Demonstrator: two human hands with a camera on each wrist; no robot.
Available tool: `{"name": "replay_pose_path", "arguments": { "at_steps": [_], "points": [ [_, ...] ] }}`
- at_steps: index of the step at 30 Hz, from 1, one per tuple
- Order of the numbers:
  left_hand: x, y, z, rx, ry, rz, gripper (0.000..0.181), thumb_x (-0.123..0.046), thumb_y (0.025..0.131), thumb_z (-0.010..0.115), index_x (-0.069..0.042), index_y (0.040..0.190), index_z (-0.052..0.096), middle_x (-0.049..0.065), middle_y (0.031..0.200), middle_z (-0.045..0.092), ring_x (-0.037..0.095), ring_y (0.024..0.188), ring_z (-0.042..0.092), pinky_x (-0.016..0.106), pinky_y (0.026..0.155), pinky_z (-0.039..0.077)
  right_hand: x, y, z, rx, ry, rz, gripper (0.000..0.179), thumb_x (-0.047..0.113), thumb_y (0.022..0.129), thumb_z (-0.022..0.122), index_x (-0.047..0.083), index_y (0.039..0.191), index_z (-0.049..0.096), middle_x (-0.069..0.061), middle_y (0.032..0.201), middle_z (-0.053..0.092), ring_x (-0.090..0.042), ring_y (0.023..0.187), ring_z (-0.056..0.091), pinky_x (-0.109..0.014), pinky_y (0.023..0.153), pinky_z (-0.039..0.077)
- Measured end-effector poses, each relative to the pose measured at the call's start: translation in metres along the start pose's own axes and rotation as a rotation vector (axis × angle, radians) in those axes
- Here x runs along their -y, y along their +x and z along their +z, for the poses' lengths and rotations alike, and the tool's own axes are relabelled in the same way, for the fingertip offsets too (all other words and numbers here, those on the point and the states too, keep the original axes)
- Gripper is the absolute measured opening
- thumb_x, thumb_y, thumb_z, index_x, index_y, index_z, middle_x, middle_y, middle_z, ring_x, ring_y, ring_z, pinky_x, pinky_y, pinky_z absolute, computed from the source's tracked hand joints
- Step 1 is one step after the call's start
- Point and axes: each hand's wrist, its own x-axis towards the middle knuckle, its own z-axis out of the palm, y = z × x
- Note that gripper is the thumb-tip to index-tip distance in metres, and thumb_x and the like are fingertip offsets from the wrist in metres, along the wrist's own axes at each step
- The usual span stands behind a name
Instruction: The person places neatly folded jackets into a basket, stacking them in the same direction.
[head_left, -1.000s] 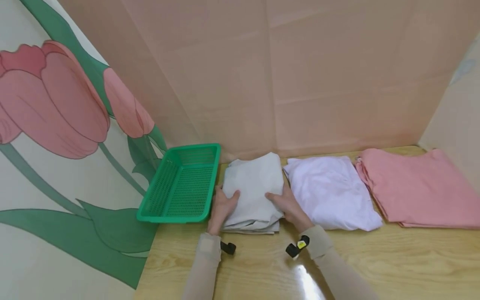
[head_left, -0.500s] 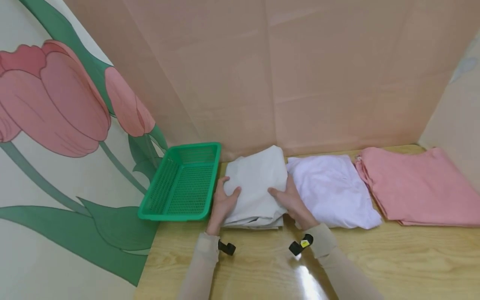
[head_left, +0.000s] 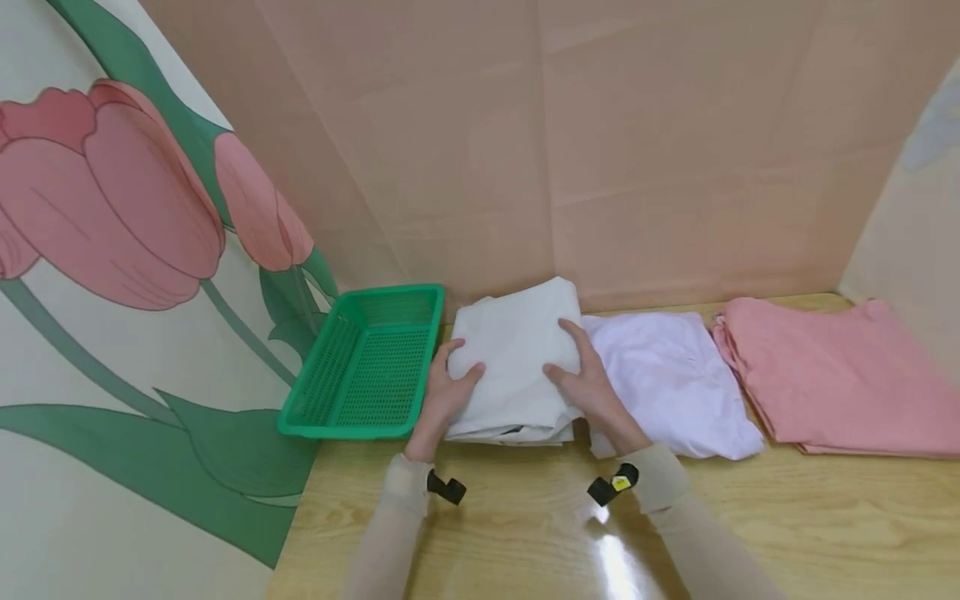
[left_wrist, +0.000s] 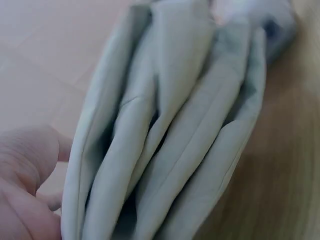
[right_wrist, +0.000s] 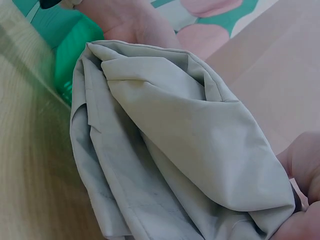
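Backdrop of pinkish-tan sheeting (head_left: 450, 125), creased in straight fold lines, filled the rear; a painted tulip mural (head_left: 150, 192) flanked it at left. Tabletop (head_left: 525, 546): pale wood grain, glossy enough to show glare. Pink cloth (head_left: 832, 375) lay at far right, matte, folded broad and flat. Lilac-white cloth (head_left: 667, 379) lay just beside it, softer and more rumpled. Green basket (head_left: 345, 432), rectangular with perforated walls, stood at the row's left end.

Grey-white bundle (head_left: 513, 342) was between basket and lilac-white cloth, apparently raised off the tabletop; contact at its far edge could not be judged. Wrist views showed smooth, thick layers gapping loosely along the near edge. Judgement: layers seemed liable to slide, so a good hold called for even pressure from both sides, support beneath and a level bundle; pinching only top layers risked sagging lower folds.

Left hand (head_left: 447, 387) and right hand (head_left: 588, 379) had fingers clamped on opposite edges, thumbs on the upper face. Whether any fingertips reached underneath, could not tell.
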Motion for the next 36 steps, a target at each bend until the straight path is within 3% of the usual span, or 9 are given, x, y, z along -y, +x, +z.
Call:
{"name": "replay_pose_path", "arguments": {
  "at_steps": [5, 9, 13, 21, 25, 28, 31, 36],
  "points": [
    [-0.014, 0.006, -0.018, 0.118, -0.142, -0.044, 0.064, -0.018, 0.094, 0.081, -0.025, 0.153, 0.055, 0.016, 0.169, 0.037, 0.036, 0.154, 0.036, 0.057, 0.125, 0.032, 0.018, 0.001, -0.005, 0.023, 0.001, -0.045, 0.085, 0.006, 0.101, 0.068, 0.030, 0.170, 0.026, -0.014, 0.178, 0.017, -0.039, 0.162, 0.017, -0.067, 0.129, 0.014],
    [-0.023, 0.010, -0.033, 0.204, -0.170, -0.073, 0.070, -0.020, 0.094, 0.082, -0.031, 0.156, 0.052, 0.015, 0.172, 0.029, 0.038, 0.147, 0.042, 0.055, 0.116, 0.042, 0.027, 0.003, -0.006, 0.034, -0.001, -0.062, 0.082, 0.007, 0.101, 0.068, 0.030, 0.170, 0.028, -0.012, 0.178, 0.018, -0.038, 0.162, 0.016, -0.067, 0.128, 0.014],
    [-0.030, 0.014, -0.050, 0.249, -0.172, -0.082, 0.071, -0.018, 0.093, 0.083, -0.036, 0.155, 0.053, 0.011, 0.173, 0.025, 0.036, 0.136, 0.048, 0.046, 0.102, 0.049, 0.036, 0.006, -0.002, 0.046, 0.020, -0.051, 0.082, 0.007, 0.101, 0.070, 0.032, 0.169, 0.030, -0.012, 0.177, 0.020, -0.037, 0.159, 0.022, -0.064, 0.127, 0.021],
    [-0.041, 0.017, -0.079, 0.238, -0.226, -0.073, 0.072, -0.010, 0.094, 0.081, -0.039, 0.154, 0.054, 0.014, 0.168, 0.032, 0.035, 0.118, 0.058, 0.039, 0.086, 0.056, 0.059, 0.012, 0.007, 0.111, 0.058, -0.070, 0.084, 0.009, 0.100, 0.072, 0.033, 0.168, 0.030, -0.008, 0.177, 0.018, -0.035, 0.155, 0.027, -0.060, 0.124, 0.027],
    [-0.041, 0.021, -0.094, 0.213, -0.267, -0.081, 0.073, -0.007, 0.094, 0.079, -0.039, 0.155, 0.054, 0.010, 0.171, 0.028, 0.033, 0.118, 0.058, 0.038, 0.085, 0.057, 0.070, 0.019, 0.015, 0.190, 0.142, -0.073, 0.085, 0.004, 0.099, 0.073, 0.029, 0.168, 0.031, -0.010, 0.173, 0.023, -0.034, 0.150, 0.036, -0.051, 0.117, 0.041],
    [-0.040, 0.025, -0.106, 0.212, -0.294, -0.069, 0.074, -0.005, 0.095, 0.078, -0.036, 0.157, 0.053, 0.008, 0.170, 0.030, 0.031, 0.119, 0.058, 0.037, 0.085, 0.058, 0.076, 0.024, 0.021, 0.252, 0.221, -0.043, 0.085, 0.003, 0.099, 0.071, 0.031, 0.168, 0.030, -0.014, 0.165, 0.031, -0.033, 0.138, 0.049, -0.040, 0.102, 0.054],
    [-0.039, 0.027, -0.117, 0.211, -0.305, -0.063, 0.074, -0.004, 0.096, 0.077, -0.034, 0.158, 0.051, 0.010, 0.164, 0.039, 0.029, 0.115, 0.061, 0.035, 0.083, 0.059, 0.078, 0.030, 0.028, 0.311, 0.312, 0.004, 0.087, 0.001, 0.100, 0.069, 0.034, 0.168, 0.027, -0.014, 0.163, 0.032, -0.034, 0.132, 0.053, -0.037, 0.090, 0.061],
    [-0.039, 0.030, -0.133, 0.212, -0.289, -0.059, 0.073, -0.005, 0.097, 0.075, -0.033, 0.160, 0.049, 0.013, 0.158, 0.044, 0.024, 0.109, 0.064, 0.033, 0.080, 0.059, 0.078, 0.041, 0.040, 0.361, 0.388, 0.067, 0.091, -0.002, 0.099, 0.069, 0.040, 0.168, 0.025, -0.010, 0.168, 0.022, -0.036, 0.137, 0.048, -0.044, 0.093, 0.060]
  ]
}}
